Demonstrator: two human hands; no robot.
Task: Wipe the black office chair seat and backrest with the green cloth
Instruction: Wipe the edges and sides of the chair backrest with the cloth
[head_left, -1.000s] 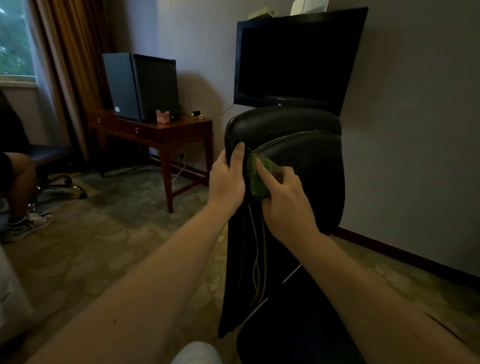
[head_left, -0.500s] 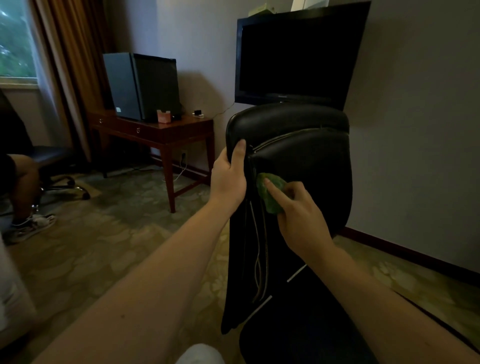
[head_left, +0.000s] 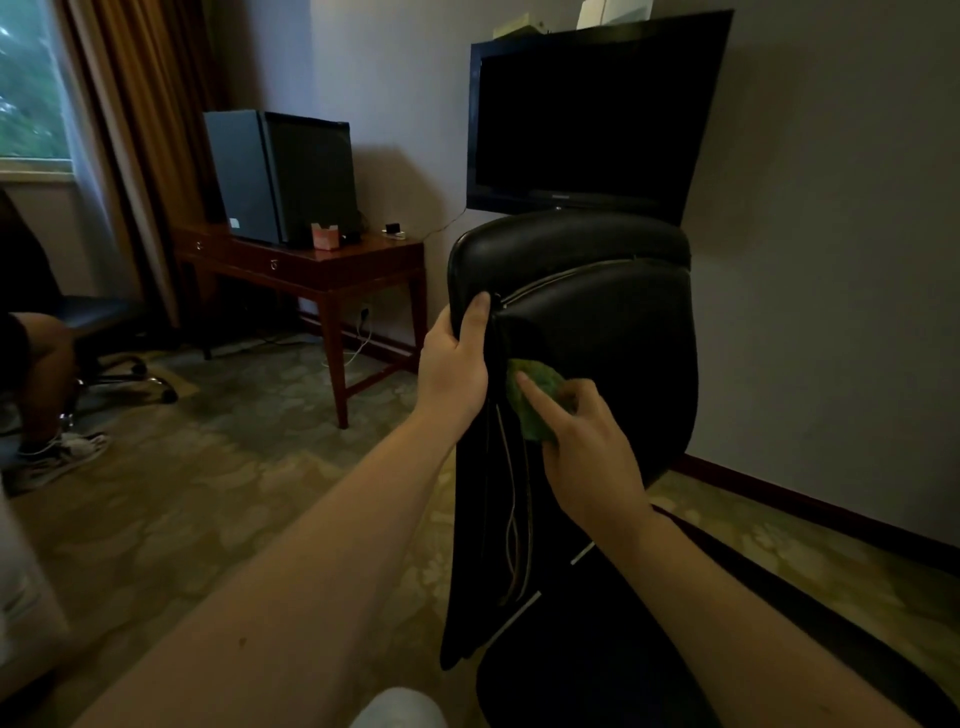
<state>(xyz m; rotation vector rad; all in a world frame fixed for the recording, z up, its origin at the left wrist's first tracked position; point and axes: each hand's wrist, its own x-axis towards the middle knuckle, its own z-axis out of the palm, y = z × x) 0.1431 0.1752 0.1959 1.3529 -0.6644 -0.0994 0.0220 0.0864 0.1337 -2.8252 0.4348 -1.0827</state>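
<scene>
Brown curtain (head_left: 140, 130) hangs at ten o'clock in the view, beside a window, and below it at nine o'clock a seated person's bare leg (head_left: 44, 364) ends in a pale sneaker (head_left: 62, 454) on the patterned carpet (head_left: 208, 493). A red-brown wooden desk (head_left: 322, 267) stands at eleven o'clock, carrying a dark cabinet (head_left: 280, 176) and a small pink box (head_left: 325, 237). The left forearm rises from seven o'clock towards one o'clock, and the left hand (head_left: 454, 371) grips the near side edge of the backrest (head_left: 613, 332). Its thumb lies straight up the edge, pointing to twelve, while its fingers wrap behind, out of sight. Just to the right of that hand is the green cloth (head_left: 535, 400), bunched into an oval against the backrest, its long axis running from eleven o'clock to five o'clock. The right forearm comes in from five o'clock. The right hand (head_left: 587, 452) holds the cloth, index finger stretched flat across it towards eleven and the other fingers curled round its lower end. The black backrest stands upright, long axis twelve to six, with the seat (head_left: 597, 675) dark at six o'clock. Behind its top, at one o'clock, a black television (head_left: 587, 114) hangs on the grey wall (head_left: 831, 260).
</scene>
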